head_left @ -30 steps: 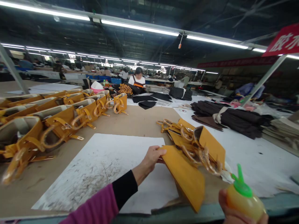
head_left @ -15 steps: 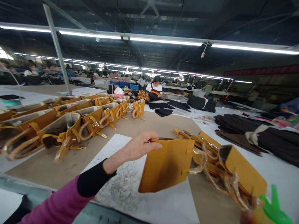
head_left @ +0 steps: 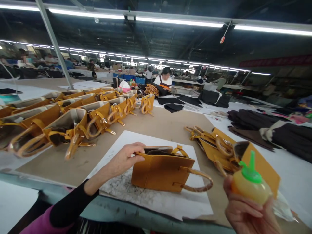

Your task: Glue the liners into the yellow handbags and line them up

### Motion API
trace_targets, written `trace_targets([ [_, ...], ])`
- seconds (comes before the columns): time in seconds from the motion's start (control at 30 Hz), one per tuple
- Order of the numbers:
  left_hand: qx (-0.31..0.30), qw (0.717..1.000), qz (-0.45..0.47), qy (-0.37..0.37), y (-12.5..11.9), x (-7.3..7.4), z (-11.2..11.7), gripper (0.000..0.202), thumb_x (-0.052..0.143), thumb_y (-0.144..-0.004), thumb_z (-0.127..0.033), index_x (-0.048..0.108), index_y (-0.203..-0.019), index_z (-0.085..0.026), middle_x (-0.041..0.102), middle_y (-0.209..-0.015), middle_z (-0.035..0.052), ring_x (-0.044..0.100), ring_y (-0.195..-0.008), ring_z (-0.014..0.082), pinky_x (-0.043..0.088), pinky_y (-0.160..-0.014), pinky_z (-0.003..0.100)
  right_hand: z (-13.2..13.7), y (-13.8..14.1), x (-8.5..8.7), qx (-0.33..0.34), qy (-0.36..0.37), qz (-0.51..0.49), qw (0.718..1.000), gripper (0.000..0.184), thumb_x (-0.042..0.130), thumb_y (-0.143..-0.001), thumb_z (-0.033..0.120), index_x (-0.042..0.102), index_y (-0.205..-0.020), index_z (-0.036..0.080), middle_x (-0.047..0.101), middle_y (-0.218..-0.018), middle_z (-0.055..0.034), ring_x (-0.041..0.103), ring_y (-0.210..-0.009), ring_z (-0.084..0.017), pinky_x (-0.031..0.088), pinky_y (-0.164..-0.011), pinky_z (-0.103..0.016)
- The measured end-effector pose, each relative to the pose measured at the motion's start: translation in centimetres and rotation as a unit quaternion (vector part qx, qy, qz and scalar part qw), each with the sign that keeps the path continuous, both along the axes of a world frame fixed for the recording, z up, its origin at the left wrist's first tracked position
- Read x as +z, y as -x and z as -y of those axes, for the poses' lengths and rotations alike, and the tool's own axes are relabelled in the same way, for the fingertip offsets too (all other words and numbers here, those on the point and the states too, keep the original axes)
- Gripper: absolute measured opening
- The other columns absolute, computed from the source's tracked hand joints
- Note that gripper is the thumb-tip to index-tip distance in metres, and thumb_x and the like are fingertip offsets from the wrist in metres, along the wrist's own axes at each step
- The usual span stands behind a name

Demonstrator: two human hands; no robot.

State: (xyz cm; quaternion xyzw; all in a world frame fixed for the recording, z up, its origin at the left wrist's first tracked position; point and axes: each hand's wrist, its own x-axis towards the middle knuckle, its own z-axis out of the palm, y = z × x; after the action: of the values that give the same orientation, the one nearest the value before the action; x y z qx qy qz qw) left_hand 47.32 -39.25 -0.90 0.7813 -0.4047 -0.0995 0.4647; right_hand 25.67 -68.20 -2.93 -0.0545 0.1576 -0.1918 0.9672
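My left hand grips the top left edge of a mustard-yellow handbag that stands upright on a stained white board. The bag's rounded amber handle hangs toward me. My right hand is closed round a yellow squeeze bottle with a green nozzle, held up at the lower right, apart from the bag. Just behind the bottle lies a heap of the same yellow bags on their sides.
Several yellow bags stand in rows on the brown table at the left. Dark fabric stacks lie at the right. A slanted metal pole rises at the left. A person sits at the far end, others beyond.
My left hand has carried the yellow bag from the heap at the right and stood it on the white board. My right hand has raised the bottle into view.
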Motion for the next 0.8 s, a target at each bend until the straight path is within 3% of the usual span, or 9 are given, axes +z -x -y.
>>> trace_targets([
  [0.17, 0.000, 1.000, -0.002, -0.014, 0.6, 0.3, 0.0, 0.009, 0.051, -0.077, -0.018, 0.055, -0.069, -0.017, 0.060, -0.105, 0.0015, 0.054, -0.097, 0.0158, 0.036, -0.088, 0.023, -2.0, -2.2, 2.2, -0.021, 0.008, 0.007, 1.000, 0.086, 0.085, -0.055, 0.005, 0.037, -0.126, 0.021, 0.062, -0.102, -0.0055, 0.055, -0.051, -0.002, 0.053, -0.046, -0.010],
  [0.37, 0.007, 0.999, 0.005, -0.036, 1.8, 0.3, -0.8, 0.006, 0.055, -0.076, -0.022, 0.058, -0.072, -0.018, 0.059, -0.113, 0.0023, 0.055, -0.099, 0.0170, 0.038, -0.090, 0.025, -3.0, -3.5, 2.5, 0.009, 0.029, 0.022, 0.999, 0.085, 0.084, -0.058, 0.008, 0.036, -0.127, 0.022, 0.062, -0.102, -0.0055, 0.056, -0.052, -0.002, 0.053, -0.047, -0.011],
  [0.43, 0.006, 0.999, 0.005, -0.047, 2.0, 0.7, -0.7, 0.007, 0.057, -0.077, -0.025, 0.059, -0.080, -0.019, 0.059, -0.114, 0.0026, 0.055, -0.100, 0.0175, 0.039, -0.088, 0.025, -3.3, -3.9, 2.3, 0.004, 0.024, 0.010, 1.000, 0.083, 0.084, -0.058, 0.010, 0.038, -0.126, 0.021, 0.062, -0.101, -0.0056, 0.055, -0.051, -0.003, 0.053, -0.046, -0.012],
  [0.57, 0.008, 0.997, 0.029, -0.076, 0.9, 2.6, 0.9, 0.040, 0.056, -0.079, -0.030, 0.051, -0.118, -0.022, 0.062, -0.112, 0.0043, 0.059, -0.090, 0.0184, 0.042, -0.082, 0.027, -3.8, -4.5, 1.9, 0.017, 0.008, -0.006, 1.000, 0.079, 0.085, -0.057, 0.012, 0.042, -0.122, 0.017, 0.062, -0.101, -0.0069, 0.053, -0.050, -0.001, 0.051, -0.044, -0.010],
  [0.67, -0.080, 0.986, 0.095, -0.107, -0.7, 4.1, 3.6, 0.057, 0.061, -0.068, -0.021, 0.052, -0.125, -0.024, 0.064, -0.109, 0.0048, 0.061, -0.083, 0.0202, 0.043, -0.077, 0.027, -3.7, -4.5, 1.3, 0.049, 0.011, 0.013, 0.999, 0.069, 0.084, -0.060, 0.013, 0.046, -0.119, 0.018, 0.063, -0.104, -0.0071, 0.053, -0.052, 0.000, 0.050, -0.046, -0.009],
  [0.8, -0.200, 0.954, 0.130, -0.181, -1.6, 4.4, 8.2, 0.041, 0.067, -0.053, -0.016, 0.070, -0.091, -0.029, 0.064, -0.064, -0.0003, 0.055, -0.055, 0.0195, 0.040, -0.052, 0.026, -3.0, -4.0, -0.2, 0.082, 0.008, 0.017, 0.996, 0.064, 0.085, -0.061, 0.021, 0.051, -0.115, 0.019, 0.065, -0.103, -0.0073, 0.054, -0.052, -0.001, 0.050, -0.046, -0.010],
])
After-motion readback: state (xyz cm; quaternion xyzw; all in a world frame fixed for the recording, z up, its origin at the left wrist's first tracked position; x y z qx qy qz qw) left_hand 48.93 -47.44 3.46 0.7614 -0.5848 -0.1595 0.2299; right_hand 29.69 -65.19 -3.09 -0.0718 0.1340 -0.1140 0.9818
